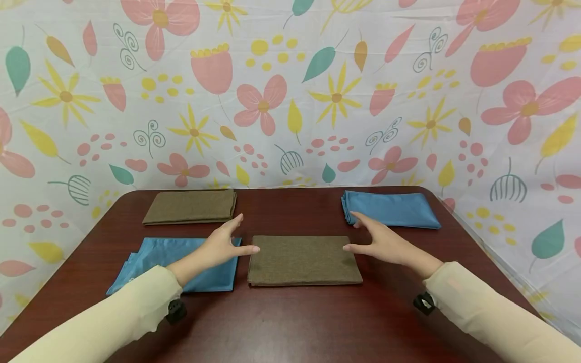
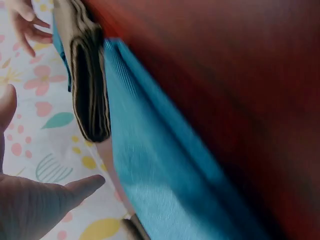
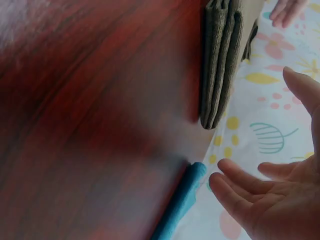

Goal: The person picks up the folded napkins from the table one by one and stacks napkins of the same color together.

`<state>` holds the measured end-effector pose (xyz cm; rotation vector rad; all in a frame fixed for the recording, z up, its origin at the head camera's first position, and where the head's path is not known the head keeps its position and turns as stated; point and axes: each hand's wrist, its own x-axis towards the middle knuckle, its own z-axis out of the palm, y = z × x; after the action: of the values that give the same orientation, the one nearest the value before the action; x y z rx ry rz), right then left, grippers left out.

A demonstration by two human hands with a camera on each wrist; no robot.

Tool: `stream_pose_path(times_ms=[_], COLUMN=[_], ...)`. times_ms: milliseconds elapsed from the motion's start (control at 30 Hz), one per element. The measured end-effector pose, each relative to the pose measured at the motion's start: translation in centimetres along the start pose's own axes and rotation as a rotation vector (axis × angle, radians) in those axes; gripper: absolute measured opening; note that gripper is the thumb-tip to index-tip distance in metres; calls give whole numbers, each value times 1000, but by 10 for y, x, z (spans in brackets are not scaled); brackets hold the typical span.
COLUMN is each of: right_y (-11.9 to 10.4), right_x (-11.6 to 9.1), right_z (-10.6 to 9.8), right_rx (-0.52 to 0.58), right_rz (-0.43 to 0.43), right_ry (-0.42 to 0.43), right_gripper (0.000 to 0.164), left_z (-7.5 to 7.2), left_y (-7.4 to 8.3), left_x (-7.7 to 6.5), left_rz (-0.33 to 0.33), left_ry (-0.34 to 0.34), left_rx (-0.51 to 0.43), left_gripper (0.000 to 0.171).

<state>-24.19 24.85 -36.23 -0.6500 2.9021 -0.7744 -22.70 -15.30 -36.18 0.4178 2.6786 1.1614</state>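
Observation:
A folded brown cloth (image 1: 305,260) lies flat in the middle of the table, its stacked layers showing edge-on in both wrist views. My left hand (image 1: 219,248) hovers by its left side, thumb stretched toward the cloth's edge and fingers apart, gripping nothing. Beneath that hand and forearm is a folded blue cloth (image 1: 168,250) with stepped layers at its left end. On the opposite side, my right hand (image 1: 383,243) is held out with spread fingers and holds nothing; its thumb tip overlaps the brown cloth's right edge in the head view.
Another folded brown cloth (image 1: 190,206) sits at the table's back left. At the back right is a second folded blue cloth (image 1: 390,208), just beyond my right fingertips. A flower-printed white curtain (image 1: 290,101) hangs behind the dark reddish table (image 1: 290,322).

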Motion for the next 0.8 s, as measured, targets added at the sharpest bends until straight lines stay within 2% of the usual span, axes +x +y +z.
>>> stream_pose_path(times_ms=[100, 333, 433, 600, 800], right_y=[-1, -4, -5, -5, -7], right_x=[-1, -7, -10, -14, -16], right_z=[1, 7, 10, 14, 17], right_rx=[37, 198, 265, 356, 499], right_rz=[20, 99, 144, 220, 275], right_ry=[2, -18, -26, -34, -61], right_gripper=[96, 94, 94, 92, 87], left_z=[3, 13, 17, 21, 24], left_y=[1, -4, -5, -5, -2], left_x=[-2, -7, -10, -13, -14], left_rz=[-47, -90, -119, -155, -201], left_ry=[-7, -27, -32, -44, -5], left_rx=[-72, -294, -361, -380, -387], left_gripper=[104, 98, 96, 90, 86])
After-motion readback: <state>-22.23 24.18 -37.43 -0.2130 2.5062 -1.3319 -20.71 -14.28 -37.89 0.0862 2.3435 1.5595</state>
